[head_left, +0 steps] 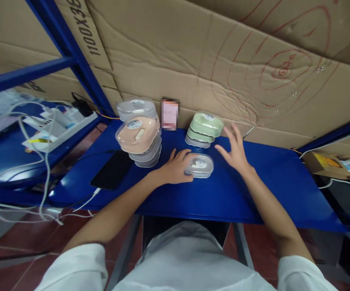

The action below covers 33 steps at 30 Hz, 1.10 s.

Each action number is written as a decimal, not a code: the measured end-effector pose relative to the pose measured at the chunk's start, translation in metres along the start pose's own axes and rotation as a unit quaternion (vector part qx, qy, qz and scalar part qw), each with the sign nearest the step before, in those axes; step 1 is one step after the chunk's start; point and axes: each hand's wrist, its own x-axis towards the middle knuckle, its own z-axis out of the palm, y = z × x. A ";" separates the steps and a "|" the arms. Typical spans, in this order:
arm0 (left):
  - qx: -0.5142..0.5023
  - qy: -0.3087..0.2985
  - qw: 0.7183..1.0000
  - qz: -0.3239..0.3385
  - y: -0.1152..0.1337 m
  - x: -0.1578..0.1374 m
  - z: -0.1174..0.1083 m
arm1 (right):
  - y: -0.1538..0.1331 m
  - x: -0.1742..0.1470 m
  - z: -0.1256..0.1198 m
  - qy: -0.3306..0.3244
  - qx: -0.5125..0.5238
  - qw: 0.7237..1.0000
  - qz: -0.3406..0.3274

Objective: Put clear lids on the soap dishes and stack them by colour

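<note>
A small grey plastic box with a clear lid and a round label [203, 165] lies on the blue table in front of me. My left hand [176, 167] grips its left end, thumb at the near side and fingers at the far side. Fingers spread and holding nothing, my right hand [234, 149] is raised beside a short stack. On top of that stack sits a green lidded box [207, 123], over another green box and a grey one. To the left, a peach lidded box [137, 135] tops a taller stack of grey boxes, with a clear-lidded box [137, 108] behind it.
A black phone [112, 169] lies on the blue table [175, 202], a white cable running to it. A small pink-screened device or card [169, 114] leans on the cardboard wall [169, 52]. White cables and a power strip [61, 131] crowd the left; an open carton [329, 165] stands right.
</note>
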 end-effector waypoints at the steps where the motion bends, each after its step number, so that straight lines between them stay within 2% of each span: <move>1: 0.005 -0.003 1.000 -0.003 -0.001 0.000 -0.002 | 0.006 0.019 0.001 0.000 0.010 1.000 0.010; 5: 0.011 -0.010 1.000 -0.013 -0.005 0.001 -0.005 | 0.023 0.073 0.015 -0.044 0.052 0.997 0.029; 8: 0.007 0.001 1.000 -0.009 -0.006 0.003 -0.002 | 0.026 0.075 0.015 -0.023 0.053 0.998 0.040; 11: 0.016 0.018 1.000 -0.001 -0.005 0.004 0.001 | 0.029 0.048 -0.004 0.042 0.032 0.998 0.045; 14: 0.027 0.028 0.999 -0.007 -0.005 0.005 0.001 | 0.040 0.004 -0.028 0.078 0.008 0.994 0.070; 17: 0.029 0.036 0.999 -0.018 -0.007 0.005 0.000 | 0.059 -0.041 -0.037 0.066 0.007 0.993 0.098; 20: 0.021 0.041 0.999 -0.028 -0.010 0.008 -0.001 | 0.074 -0.071 -0.031 0.017 0.023 0.993 0.113; 24: 0.009 0.054 0.998 -0.036 -0.016 0.012 0.003 | 0.079 -0.083 -0.017 -0.075 0.077 0.985 0.135; 26: -0.001 0.062 0.997 -0.046 -0.019 0.014 0.007 | 0.078 -0.084 -0.013 -0.093 0.103 0.979 0.149; 28: 0.006 0.085 0.995 -0.058 -0.020 0.015 0.011 | 0.075 -0.082 -0.012 -0.081 0.085 0.979 0.165; 30: 0.038 0.129 0.989 -0.055 -0.019 0.015 0.013 | 0.070 -0.080 -0.015 -0.044 0.019 0.984 0.170; 32: 0.080 0.165 0.983 -0.021 -0.015 0.013 0.013 | 0.060 -0.077 -0.019 -0.029 -0.037 0.989 0.139; 33: 0.099 0.170 0.980 0.006 -0.012 0.012 0.013 | 0.054 -0.076 -0.022 -0.044 -0.045 0.992 0.109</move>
